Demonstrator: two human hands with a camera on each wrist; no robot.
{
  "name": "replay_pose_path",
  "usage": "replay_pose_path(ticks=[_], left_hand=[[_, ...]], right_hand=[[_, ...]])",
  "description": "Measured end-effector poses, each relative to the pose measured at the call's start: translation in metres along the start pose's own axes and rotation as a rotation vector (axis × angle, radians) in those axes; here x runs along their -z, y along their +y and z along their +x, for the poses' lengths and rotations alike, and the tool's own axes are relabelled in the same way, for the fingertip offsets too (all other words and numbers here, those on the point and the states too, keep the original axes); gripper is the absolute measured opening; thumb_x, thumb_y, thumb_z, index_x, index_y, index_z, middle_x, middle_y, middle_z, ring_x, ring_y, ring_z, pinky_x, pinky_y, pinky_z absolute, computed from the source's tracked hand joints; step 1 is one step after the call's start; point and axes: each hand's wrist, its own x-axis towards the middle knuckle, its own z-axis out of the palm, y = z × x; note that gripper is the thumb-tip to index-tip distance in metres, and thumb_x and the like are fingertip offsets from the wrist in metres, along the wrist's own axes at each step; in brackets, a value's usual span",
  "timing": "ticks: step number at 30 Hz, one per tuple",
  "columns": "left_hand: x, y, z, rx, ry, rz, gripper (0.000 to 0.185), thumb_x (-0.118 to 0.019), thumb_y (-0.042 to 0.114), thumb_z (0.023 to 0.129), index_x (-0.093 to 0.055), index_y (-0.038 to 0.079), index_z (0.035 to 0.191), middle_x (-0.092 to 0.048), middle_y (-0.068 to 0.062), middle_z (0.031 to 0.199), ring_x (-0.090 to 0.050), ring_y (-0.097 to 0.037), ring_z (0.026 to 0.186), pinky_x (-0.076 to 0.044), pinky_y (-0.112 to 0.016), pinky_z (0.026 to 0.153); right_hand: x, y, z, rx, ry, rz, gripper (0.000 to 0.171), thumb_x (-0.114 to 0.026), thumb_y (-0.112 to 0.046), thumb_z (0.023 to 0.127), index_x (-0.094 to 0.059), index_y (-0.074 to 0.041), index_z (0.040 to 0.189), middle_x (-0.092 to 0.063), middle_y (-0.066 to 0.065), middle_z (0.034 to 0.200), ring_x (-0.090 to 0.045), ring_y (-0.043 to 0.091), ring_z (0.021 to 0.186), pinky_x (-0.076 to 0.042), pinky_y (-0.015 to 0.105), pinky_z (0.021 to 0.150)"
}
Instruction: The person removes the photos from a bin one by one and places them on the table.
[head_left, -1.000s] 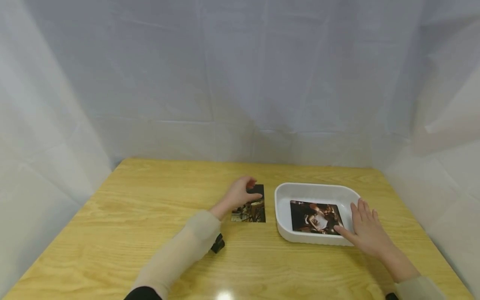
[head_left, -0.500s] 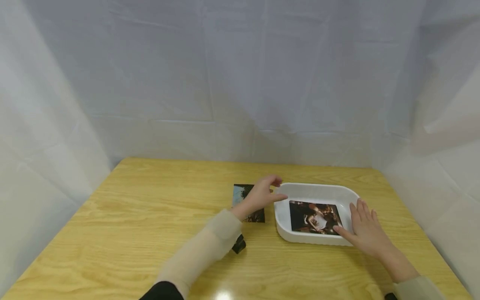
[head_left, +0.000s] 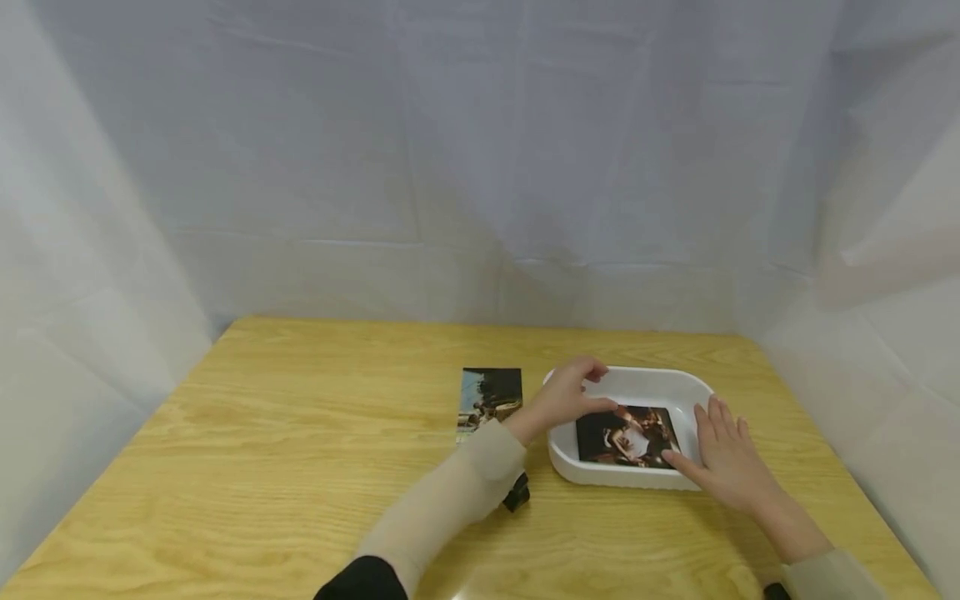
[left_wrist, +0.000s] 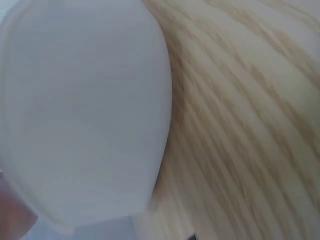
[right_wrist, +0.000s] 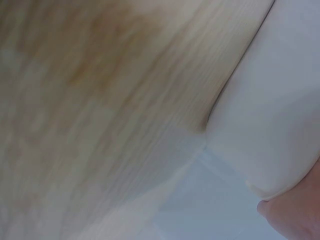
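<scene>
A white rounded tray (head_left: 626, 478) stands on the wooden table, with a dark photo card (head_left: 630, 437) lying inside it. Over the tray's left part hovers my left hand (head_left: 566, 396), thumb and fingers spread apart in a C shape, nothing showing between them. My right hand (head_left: 731, 462) lies across the tray's right rim with straight fingers, its thumb reaching near the card's lower right corner. Left of the tray, another photo card (head_left: 491, 392) lies on the table, partly hidden by my left forearm. Each wrist view shows the tray's outer wall (left_wrist: 95, 110) and a bit of fingertip.
Wooden tabletop (head_left: 315, 425) spreads left of the tray and in front of it. White sheeting (head_left: 450, 167) hangs behind the table and along both sides. Black wrist gear (head_left: 517, 493) shows beneath my left cuff.
My left hand has moved right, from above the card on the table to above the tray. My right hand keeps its place at the tray's right rim.
</scene>
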Motion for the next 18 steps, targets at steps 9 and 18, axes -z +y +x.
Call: replay_pose_path(ticks=[9,18], left_hand=[[-0.016,0.006,0.007,-0.012,-0.048,0.101,0.050,-0.070,0.027,0.076,-0.053,0.000,0.114,-0.054,-0.010,0.107,-0.051,-0.015,0.096,-0.038,-0.017,0.083],[-0.029,0.006,0.014,0.040,-0.186,0.323,0.058,-0.069,0.037,0.075,-0.051,0.005,0.119,-0.054,-0.004,0.114,-0.049,-0.012,0.104,-0.036,-0.020,0.089]], right_hand=[[0.001,0.000,0.000,0.001,-0.004,-0.011,0.087,-0.047,-0.049,0.087,-0.016,0.021,0.129,-0.002,0.042,0.133,0.000,0.048,0.125,-0.003,0.060,0.096],[0.002,-0.001,-0.001,0.006,-0.015,-0.008,0.086,-0.045,-0.048,0.088,-0.015,0.021,0.129,-0.001,0.041,0.133,0.001,0.048,0.125,-0.001,0.059,0.096]])
